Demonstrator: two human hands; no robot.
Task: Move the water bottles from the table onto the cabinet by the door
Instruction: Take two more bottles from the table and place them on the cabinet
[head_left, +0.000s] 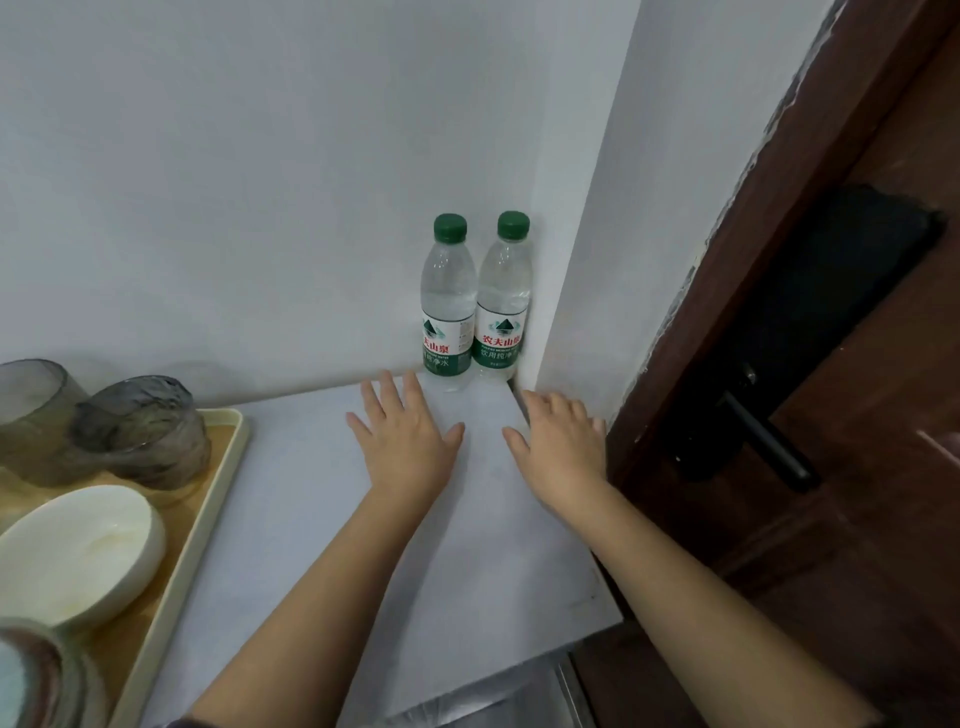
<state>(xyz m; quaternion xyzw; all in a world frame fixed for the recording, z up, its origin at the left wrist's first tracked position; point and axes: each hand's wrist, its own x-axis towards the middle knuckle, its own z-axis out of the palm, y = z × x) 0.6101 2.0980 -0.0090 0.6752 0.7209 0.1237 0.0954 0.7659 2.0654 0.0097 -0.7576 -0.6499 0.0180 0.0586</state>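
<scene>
Two clear water bottles with green caps and green-and-white labels stand upright side by side in the back right corner of the white cabinet top (483, 545): the left bottle (448, 301) and the right bottle (504, 296), the latter against the wall corner. My left hand (402, 441) lies flat on the cabinet top with straight, spread fingers, just in front of the left bottle and apart from it. My right hand (563, 447) lies palm down with straight fingers at the cabinet's right edge, below the right bottle. Neither hand holds anything.
A cream-rimmed wooden tray (208, 499) sits at the left with two smoky glass cups (140, 431), a white bowl (78, 551) and another vessel at the bottom corner. A dark wooden door (857, 415) with a black handle (763, 441) stands at the right. White walls close the corner.
</scene>
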